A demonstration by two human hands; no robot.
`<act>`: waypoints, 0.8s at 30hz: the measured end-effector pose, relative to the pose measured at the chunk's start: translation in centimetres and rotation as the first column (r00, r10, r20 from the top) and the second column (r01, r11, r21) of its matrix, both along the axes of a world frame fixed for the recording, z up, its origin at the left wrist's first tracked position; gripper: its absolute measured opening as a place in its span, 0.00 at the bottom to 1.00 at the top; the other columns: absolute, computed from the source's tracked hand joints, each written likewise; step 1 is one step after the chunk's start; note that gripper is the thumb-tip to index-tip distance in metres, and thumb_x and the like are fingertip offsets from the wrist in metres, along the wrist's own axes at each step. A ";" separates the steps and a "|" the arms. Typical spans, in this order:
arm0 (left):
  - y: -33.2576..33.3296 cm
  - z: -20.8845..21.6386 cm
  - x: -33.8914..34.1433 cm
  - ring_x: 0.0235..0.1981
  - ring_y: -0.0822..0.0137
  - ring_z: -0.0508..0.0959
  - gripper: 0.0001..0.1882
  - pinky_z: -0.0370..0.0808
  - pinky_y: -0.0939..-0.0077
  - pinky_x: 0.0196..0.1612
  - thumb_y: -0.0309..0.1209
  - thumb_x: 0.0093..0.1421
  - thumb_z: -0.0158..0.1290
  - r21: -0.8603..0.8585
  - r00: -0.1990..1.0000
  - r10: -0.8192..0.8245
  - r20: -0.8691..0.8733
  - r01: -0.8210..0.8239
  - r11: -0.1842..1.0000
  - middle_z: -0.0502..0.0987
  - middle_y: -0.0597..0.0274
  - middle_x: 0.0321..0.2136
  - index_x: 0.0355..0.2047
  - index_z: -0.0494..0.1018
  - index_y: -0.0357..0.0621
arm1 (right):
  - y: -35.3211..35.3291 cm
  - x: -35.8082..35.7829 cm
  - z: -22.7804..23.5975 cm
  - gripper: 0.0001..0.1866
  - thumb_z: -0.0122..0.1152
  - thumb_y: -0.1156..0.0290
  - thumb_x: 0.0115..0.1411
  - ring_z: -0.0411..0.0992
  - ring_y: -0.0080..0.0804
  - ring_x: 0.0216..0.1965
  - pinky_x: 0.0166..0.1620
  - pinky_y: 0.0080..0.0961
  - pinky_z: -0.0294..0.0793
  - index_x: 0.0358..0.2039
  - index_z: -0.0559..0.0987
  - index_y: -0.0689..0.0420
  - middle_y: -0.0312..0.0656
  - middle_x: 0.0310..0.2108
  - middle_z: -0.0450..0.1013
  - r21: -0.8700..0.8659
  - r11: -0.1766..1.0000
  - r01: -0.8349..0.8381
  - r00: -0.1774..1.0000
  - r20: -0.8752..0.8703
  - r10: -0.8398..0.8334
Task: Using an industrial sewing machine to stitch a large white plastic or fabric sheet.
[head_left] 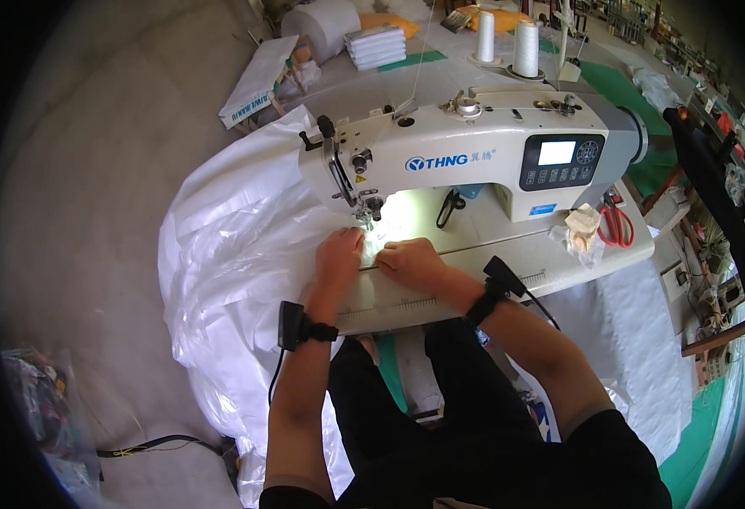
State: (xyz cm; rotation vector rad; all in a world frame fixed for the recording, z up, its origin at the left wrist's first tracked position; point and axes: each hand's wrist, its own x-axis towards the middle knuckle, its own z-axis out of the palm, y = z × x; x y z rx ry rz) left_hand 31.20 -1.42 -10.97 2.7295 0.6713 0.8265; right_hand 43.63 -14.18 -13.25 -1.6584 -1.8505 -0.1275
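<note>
Lap: dark trousers [474, 424] sat closest under me, both forearms running up from them toward the machine.
Floor, far left: grey concrete, with a bag of mixed scraps [37, 407] at the low corner and a black cable [160, 443] trailing past it.
White sheeting: the thin white plastic fabric [228, 254] spilled off the table's left side in a big crumpled heap down to the floor, its near edge drawn up under the needle.
Left wrist: a black strapped device [292, 325] sat on it.
Left hand: my left hand [339, 252] lay palm down on the fabric just left of the presser foot, fingers curled and pressing flat; gripping nothing that I could make out.
Presser foot: the foot [371, 208] stood lit just above my fingertips.
Right hand: my right hand [410, 261] rested beside the left, nearly touching it, knuckles up, fingers bent onto the fabric's edge; whether they pinched a fold I could not tell.
Machine: the white sewing machine [474, 148] spanned the table, control panel at its right.
Scissors: a red-handled pair [616, 225] lay on the table's right end.
Thread: two white cones [525, 48] stood behind.
</note>
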 end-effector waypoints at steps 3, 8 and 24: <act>-0.7 -1.2 0.0 0.33 0.51 0.75 0.06 0.72 0.60 0.35 0.28 0.52 0.52 -0.098 0.997 -0.071 0.032 0.074 0.992 0.75 0.53 0.28 0.30 0.74 0.41 | 0.7 -0.3 -0.2 0.09 0.53 0.63 0.55 0.74 0.39 0.27 0.31 0.34 0.73 0.24 0.78 0.51 0.40 0.22 0.74 0.014 0.985 0.171 0.981 -0.100 -0.169; -1.7 -1.4 -1.3 0.34 0.53 0.74 0.10 0.72 0.63 0.37 0.26 0.51 0.53 0.029 0.958 -0.244 0.149 0.242 0.970 0.75 0.55 0.29 0.34 0.77 0.42 | 1.0 0.3 0.7 0.11 0.54 0.60 0.56 0.75 0.39 0.29 0.34 0.36 0.73 0.26 0.78 0.53 0.40 0.24 0.76 -0.167 0.952 0.256 0.929 -0.230 -0.290; 1.1 1.1 -0.7 0.30 0.57 0.76 0.09 0.71 0.67 0.34 0.31 0.53 0.56 -0.428 0.981 -0.135 -0.138 0.064 0.901 0.77 0.57 0.29 0.32 0.74 0.39 | 2.4 -0.3 2.1 0.11 0.55 0.63 0.51 0.76 0.38 0.29 0.35 0.34 0.74 0.23 0.80 0.56 0.42 0.24 0.76 -0.255 0.923 0.289 0.911 -0.222 -0.347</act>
